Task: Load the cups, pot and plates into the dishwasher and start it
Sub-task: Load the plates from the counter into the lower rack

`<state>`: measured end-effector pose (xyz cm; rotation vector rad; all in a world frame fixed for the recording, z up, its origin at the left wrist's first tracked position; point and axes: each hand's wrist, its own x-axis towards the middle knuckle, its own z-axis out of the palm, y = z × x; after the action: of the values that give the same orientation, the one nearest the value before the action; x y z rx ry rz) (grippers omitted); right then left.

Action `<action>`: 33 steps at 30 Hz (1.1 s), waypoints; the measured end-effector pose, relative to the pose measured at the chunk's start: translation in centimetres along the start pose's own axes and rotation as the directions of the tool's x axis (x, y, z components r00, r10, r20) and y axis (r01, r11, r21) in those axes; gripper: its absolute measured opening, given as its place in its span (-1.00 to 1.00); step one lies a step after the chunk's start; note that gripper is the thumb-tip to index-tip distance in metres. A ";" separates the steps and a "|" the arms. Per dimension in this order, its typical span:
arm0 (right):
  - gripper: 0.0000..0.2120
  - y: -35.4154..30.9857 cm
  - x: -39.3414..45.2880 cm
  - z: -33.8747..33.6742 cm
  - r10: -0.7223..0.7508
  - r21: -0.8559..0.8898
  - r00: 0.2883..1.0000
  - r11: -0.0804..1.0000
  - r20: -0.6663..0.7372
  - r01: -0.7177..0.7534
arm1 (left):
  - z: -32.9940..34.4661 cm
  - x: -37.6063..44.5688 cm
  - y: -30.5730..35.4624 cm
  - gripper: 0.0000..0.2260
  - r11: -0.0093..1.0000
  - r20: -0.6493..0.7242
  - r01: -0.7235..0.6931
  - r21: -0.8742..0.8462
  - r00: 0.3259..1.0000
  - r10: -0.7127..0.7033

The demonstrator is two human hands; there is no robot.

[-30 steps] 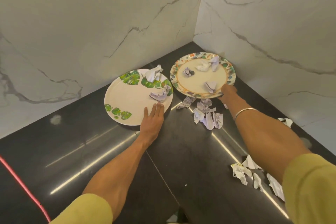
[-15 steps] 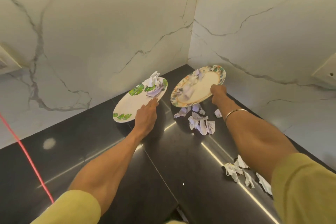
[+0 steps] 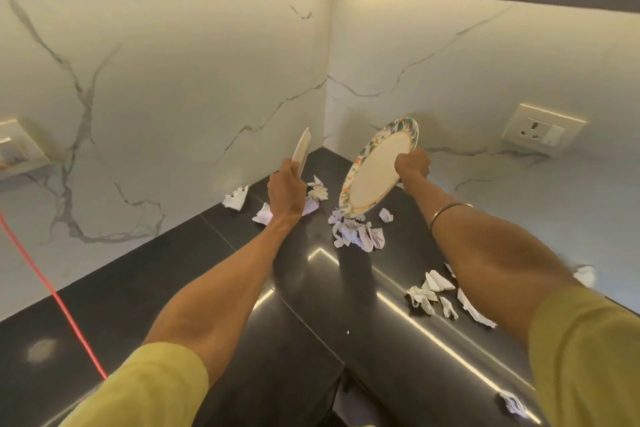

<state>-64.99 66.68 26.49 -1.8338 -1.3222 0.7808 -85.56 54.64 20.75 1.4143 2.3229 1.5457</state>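
Observation:
My left hand (image 3: 285, 189) grips the leaf-patterned plate (image 3: 302, 149) by its rim and holds it almost on edge above the black counter, so only its thin side shows. My right hand (image 3: 412, 165) grips the right rim of the cream plate with the colourful floral border (image 3: 375, 172), tilted steeply with its lower edge close to the counter. Both plates are bare. Crumpled paper scraps (image 3: 358, 234) lie on the counter under the floral plate, and more paper scraps (image 3: 237, 198) lie beside my left hand.
The black counter (image 3: 194, 274) runs into a corner of white marble walls. Further paper scraps (image 3: 440, 295) lie by my right forearm. A wall socket (image 3: 543, 130) sits at the right, another socket (image 3: 14, 149) at the far left, and a red cable (image 3: 52, 291) crosses the left side.
Both plates were lifted from the counter and tipped up steeply. The paper scraps that lay on them have slid off onto the counter. The view has risen.

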 end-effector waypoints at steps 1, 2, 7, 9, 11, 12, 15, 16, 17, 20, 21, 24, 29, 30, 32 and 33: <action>-0.65 0.0 -0.4 -1.1 -0.001 0.000 1.000 1.000 -0.019 0.001 | 0.0 -0.2 0.5 -0.80 1.000 0.004 -0.011 -0.010 1.000 0.011; -0.65 0.1 -0.8 -2.1 -0.007 -0.003 0.999 1.000 -0.035 0.006 | -0.1 -0.4 1.1 -0.78 1.000 0.009 -0.023 -0.014 1.000 0.023; -0.67 1.4 -3.6 -6.1 -0.037 -0.053 0.992 0.998 -0.117 0.031 | -0.7 -1.7 3.6 -0.72 0.993 0.048 -0.096 -0.071 0.994 0.099; -0.67 2.3 -5.2 -7.5 -0.028 -0.071 0.985 0.997 -0.168 0.016 | -0.7 -2.3 4.4 -0.72 0.988 0.068 -0.116 -0.102 0.990 0.124; -0.68 3.2 -6.5 -8.5 -0.029 -0.081 0.976 0.997 -0.215 0.012 | -0.8 -3.1 5.5 -0.72 0.983 0.099 -0.138 -0.120 0.984 0.150; -0.68 3.4 -7.4 -9.1 -0.037 -0.094 0.971 0.995 -0.237 0.015 | -0.9 -3.6 6.1 -0.72 0.981 0.113 -0.147 -0.129 0.980 0.162; -0.68 4.1 -9.7 -10.5 -0.073 -0.127 0.952 0.991 -0.297 0.036 | -1.1 -5.5 7.9 -0.71 0.975 0.138 -0.164 -0.153 0.973 0.185; -0.69 4.2 -10.5 -11.1 -0.084 -0.135 0.947 0.990 -0.310 0.044 | -1.0 -6.1 8.5 -0.71 0.973 0.148 -0.158 -0.166 0.972 0.183; -0.69 4.4 -11.0 -11.7 -0.095 -0.148 0.942 0.988 -0.321 0.049 | -1.0 -6.8 9.0 -0.71 0.971 0.158 -0.146 -0.187 0.972 0.176; -0.70 5.0 -12.6 -13.8 -0.099 -0.188 0.939 0.981 -0.329 0.038 | -1.0 -8.9 10.5 -0.70 0.967 0.179 -0.111 -0.227 0.972 0.153; -0.70 5.4 -13.1 -14.6 -0.092 -0.191 0.938 0.981 -0.334 0.029 | -1.1 -9.7 11.1 -0.71 0.967 0.184 -0.105 -0.233 0.971 0.150; -0.71 7.0 -14.4 -17.1 -0.091 -0.186 0.927 0.982 -0.363 0.024 | -1.2 -12.3 12.8 -0.72 0.964 0.191 -0.093 -0.249 0.971 0.143; -0.72 9.9 -17.5 -21.7 -0.087 -0.201 0.928 0.980 -0.363 0.014 | -1.7 -16.3 15.7 -0.70 0.967 0.203 -0.050 -0.250 0.974 0.103; -0.72 10.4 -18.2 -22.6 -0.086 -0.204 0.927 0.979 -0.366 0.010 | -1.8 -17.2 16.2 -0.70 0.964 0.209 -0.035 -0.264 0.974 0.092; -0.70 11.7 -19.6 -24.1 -0.078 -0.217 0.922 0.976 -0.379 -0.007 | -2.2 -19.0 17.1 -0.69 0.959 0.219 -0.013 -0.283 0.973 0.078; -0.70 12.4 -20.2 -24.9 -0.075 -0.229 0.922 0.973 -0.380 -0.015 | -2.5 -20.1 17.5 -0.69 0.960 0.222 -0.007 -0.281 0.972 0.073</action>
<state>-44.30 39.62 30.90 -2.0123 -1.2109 0.2313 -63.19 41.00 26.27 1.4852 1.8727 1.5490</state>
